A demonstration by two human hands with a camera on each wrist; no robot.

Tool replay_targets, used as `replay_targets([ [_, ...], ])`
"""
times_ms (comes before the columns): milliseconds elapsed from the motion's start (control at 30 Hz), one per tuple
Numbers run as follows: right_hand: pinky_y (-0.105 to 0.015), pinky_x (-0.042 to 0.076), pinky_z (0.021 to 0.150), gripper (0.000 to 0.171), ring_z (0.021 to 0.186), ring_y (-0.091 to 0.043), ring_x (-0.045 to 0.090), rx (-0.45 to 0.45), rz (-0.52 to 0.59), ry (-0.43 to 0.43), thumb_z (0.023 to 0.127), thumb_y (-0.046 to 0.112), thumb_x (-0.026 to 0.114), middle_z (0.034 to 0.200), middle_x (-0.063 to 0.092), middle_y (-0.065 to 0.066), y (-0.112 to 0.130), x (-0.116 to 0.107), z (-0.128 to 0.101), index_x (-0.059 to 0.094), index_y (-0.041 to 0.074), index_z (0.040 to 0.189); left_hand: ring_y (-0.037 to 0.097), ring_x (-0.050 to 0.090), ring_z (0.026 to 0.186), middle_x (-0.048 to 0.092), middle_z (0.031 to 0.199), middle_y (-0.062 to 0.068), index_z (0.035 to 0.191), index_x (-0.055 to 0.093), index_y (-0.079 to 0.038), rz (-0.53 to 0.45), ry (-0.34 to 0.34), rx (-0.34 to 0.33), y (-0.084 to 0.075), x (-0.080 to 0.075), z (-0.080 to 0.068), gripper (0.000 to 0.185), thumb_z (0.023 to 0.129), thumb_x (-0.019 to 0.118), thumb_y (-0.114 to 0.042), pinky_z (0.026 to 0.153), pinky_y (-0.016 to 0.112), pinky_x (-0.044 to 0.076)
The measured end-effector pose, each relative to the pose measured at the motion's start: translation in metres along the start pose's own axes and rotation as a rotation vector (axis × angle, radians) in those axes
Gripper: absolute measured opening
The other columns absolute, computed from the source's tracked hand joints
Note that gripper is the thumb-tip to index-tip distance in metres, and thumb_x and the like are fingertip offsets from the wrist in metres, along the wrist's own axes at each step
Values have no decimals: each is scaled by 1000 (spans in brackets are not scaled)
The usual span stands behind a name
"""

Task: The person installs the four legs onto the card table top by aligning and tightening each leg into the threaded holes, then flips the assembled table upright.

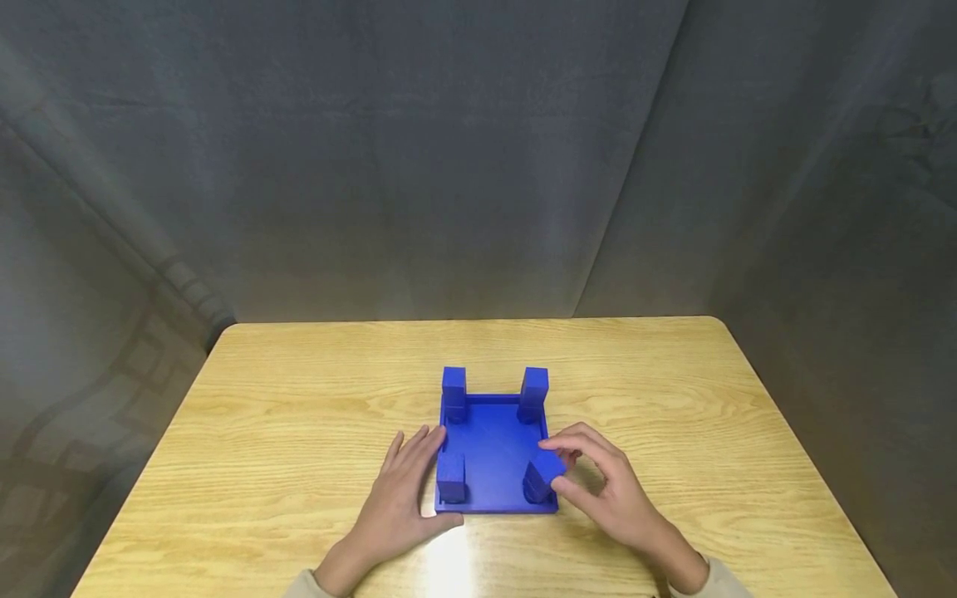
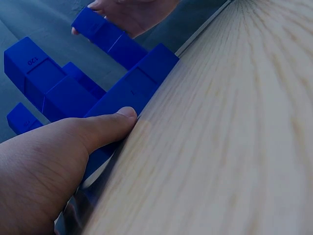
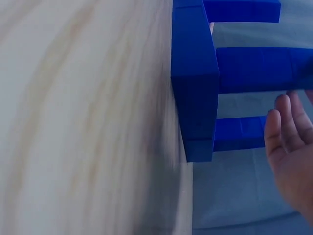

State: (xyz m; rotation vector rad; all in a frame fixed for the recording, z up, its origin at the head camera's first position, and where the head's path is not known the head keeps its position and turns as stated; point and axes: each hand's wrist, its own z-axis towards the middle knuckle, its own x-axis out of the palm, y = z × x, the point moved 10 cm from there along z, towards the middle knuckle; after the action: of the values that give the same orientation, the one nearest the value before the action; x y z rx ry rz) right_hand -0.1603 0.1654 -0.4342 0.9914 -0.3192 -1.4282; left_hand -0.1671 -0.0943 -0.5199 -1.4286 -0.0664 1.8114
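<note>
A square blue tray-like base [image 1: 495, 453] with a raised rim lies on the table, and a square blue post stands at each corner. My right hand [image 1: 609, 490] pinches the top of the near right post [image 1: 548, 469] between thumb and fingers; that post is turned askew to the base. Along the left side my left hand [image 1: 396, 502] lies with straight fingers at the rim, its thumb [image 2: 115, 122] touching the near side in the left wrist view. Beside those fingers stands the near left post [image 1: 451, 477], squared with the base.
At the far corners rise the far left post [image 1: 453, 387] and the far right post [image 1: 534, 387]. The number 120 shows on a post [image 2: 36, 61] in the left wrist view. Wood-grain table [image 1: 299, 399] surrounds the base, with grey curtains [image 1: 419, 166] behind and at the sides.
</note>
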Motion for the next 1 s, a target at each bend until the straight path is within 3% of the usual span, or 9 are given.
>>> replay_targets([
  [233, -29, 56, 76, 52, 88, -16, 62, 89, 35, -38, 77, -12, 93, 113, 70, -4, -10, -3, -4, 71, 8, 120, 37, 43, 160, 49, 173, 9, 172, 40, -8, 7, -6, 7, 0, 0, 0, 119, 80, 88, -67, 141, 37, 0],
  [367, -28, 55, 73, 55, 82, -18, 60, 108, 31, -37, 74, -9, 97, 108, 71, -1, -13, -2, -6, 71, 9, 120, 37, 44, 160, 49, 172, 8, 172, 40, -8, 8, -5, 7, 0, 0, -1, 119, 80, 88, -67, 141, 36, 0],
  [600, -32, 59, 66, 65, 78, -22, 62, 74, -1, -12, 77, -8, 95, 111, 70, -1, -8, 2, -4, 76, 9, 138, 38, 44, 159, 50, 172, 9, 171, 41, -8, 8, -8, 9, 0, -1, 0, 119, 80, 88, -67, 140, 34, -1],
  [867, -34, 58, 69, 59, 88, -17, 63, -53, 28, 17, 85, -10, 79, 115, 70, -8, 2, 2, -1, 73, 6, 142, 38, 43, 160, 49, 173, 9, 171, 40, -8, 11, -7, 9, 0, 0, 0, 119, 80, 88, -67, 141, 38, 1],
  [1000, -32, 58, 72, 55, 93, -13, 62, -50, 19, 0, 85, -9, 80, 114, 71, -6, 1, 0, -1, 73, 4, 138, 37, 43, 160, 49, 173, 9, 171, 40, -7, 12, -3, 4, 0, 0, 0, 119, 80, 88, -67, 141, 37, 0],
])
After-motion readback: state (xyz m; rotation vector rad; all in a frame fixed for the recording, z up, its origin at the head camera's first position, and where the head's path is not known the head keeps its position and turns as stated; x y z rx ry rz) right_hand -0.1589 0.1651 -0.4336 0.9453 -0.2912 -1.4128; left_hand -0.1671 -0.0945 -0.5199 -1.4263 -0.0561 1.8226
